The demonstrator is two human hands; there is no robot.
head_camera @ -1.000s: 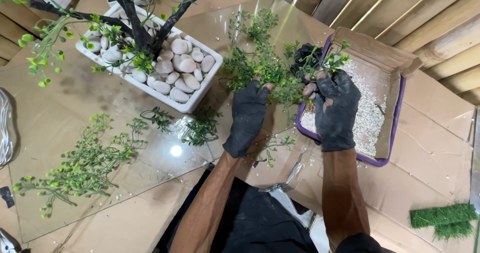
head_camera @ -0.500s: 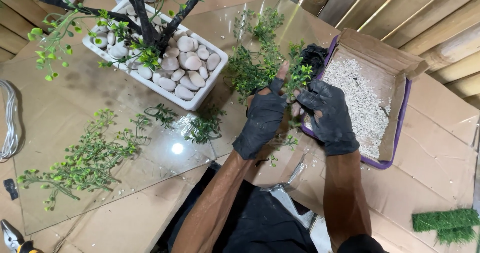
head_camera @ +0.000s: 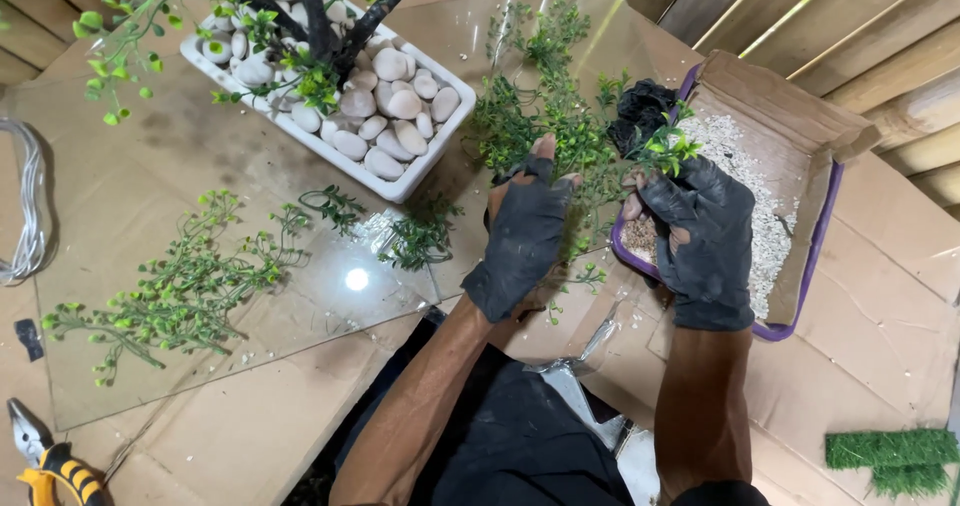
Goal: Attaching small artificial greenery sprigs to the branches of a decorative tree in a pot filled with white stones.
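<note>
At the bottom left of the frame I see yellow-and-black-handled pliers lying on the brown cardboard sheet. At the bottom right sit two small strips of green artificial turf. Moving up, a clear glass pane covers the left and centre, with loose green plastic leaf sprigs lying on it at centre left and a coil of pale wire at the left edge.

In the centre, my left hand, in a black fingerless glove, is closed around the stems of a bushy bunch of green artificial foliage, which rises upright toward the top centre. Just to the right, my right hand, also gloved in black, pinches a small bright-green sprig of that bunch between its fingertips. Beneath it lies a purple-rimmed cardboard tray of pale gravel.

At the upper left stands a white rectangular planter filled with smooth white pebbles, dark branches rising from it.
</note>
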